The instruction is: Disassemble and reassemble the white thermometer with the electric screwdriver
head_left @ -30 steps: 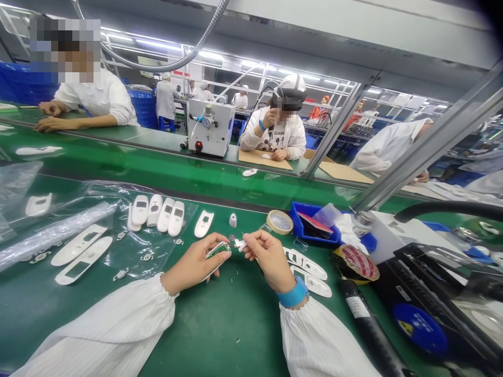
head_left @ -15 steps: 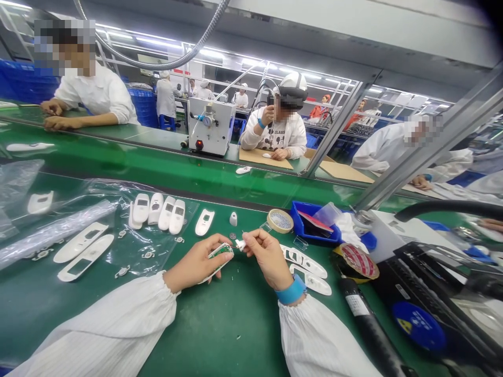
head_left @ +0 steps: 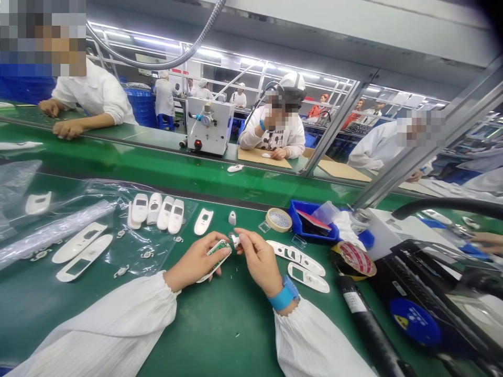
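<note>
My left hand [head_left: 202, 263] is closed around a white plastic housing [head_left: 218, 265] with a green circuit board [head_left: 222, 245] in it, tilted over the green bench. Close by on the right, my right hand [head_left: 257, 259] pinches a small white part [head_left: 235, 240] between thumb and fingertips. A gap shows between that part and the housing. Just beyond the fingers lies a small round dark piece, partly hidden. Behind it are a small white cap [head_left: 232, 218] and a white cover with a window [head_left: 203, 221].
White housings [head_left: 176, 215] and several small metal parts [head_left: 121, 271] lie on clear plastic film at left. At right are more white covers [head_left: 308, 277], a tape roll [head_left: 279, 220], a blue bin [head_left: 310, 222] and a black tool handle [head_left: 367, 324]. A green conveyor [head_left: 165, 167] runs behind; co-workers sit beyond.
My right hand has shifted slightly left and up with the small white part, over the round piece. My left hand stays almost in place. A white part on the conveyor has moved left.
</note>
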Demonstrator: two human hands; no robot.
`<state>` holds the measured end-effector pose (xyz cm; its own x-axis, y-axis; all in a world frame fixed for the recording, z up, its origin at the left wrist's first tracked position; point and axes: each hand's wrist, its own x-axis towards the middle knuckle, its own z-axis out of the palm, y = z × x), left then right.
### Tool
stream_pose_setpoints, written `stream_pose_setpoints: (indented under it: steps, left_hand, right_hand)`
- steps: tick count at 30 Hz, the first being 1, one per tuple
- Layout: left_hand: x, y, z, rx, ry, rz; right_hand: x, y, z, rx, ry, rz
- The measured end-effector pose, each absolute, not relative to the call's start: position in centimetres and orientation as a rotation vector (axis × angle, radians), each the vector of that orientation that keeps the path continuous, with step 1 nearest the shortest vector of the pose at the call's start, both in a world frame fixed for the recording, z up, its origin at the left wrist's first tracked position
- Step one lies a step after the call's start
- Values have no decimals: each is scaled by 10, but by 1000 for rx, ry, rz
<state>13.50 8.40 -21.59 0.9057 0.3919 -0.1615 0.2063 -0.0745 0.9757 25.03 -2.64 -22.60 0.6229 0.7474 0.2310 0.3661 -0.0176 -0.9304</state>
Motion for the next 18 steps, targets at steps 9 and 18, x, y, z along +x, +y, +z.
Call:
stream_pose_setpoints:
  steps: [9,18]
  left_hand:
    - [136,83,-213,1688,468,173]
    - [135,81,-213,1706,415,155]
  right_hand:
    - [249,-24,-230,-1550,-854,552]
    - [244,-25,-226,-1645,-991,370]
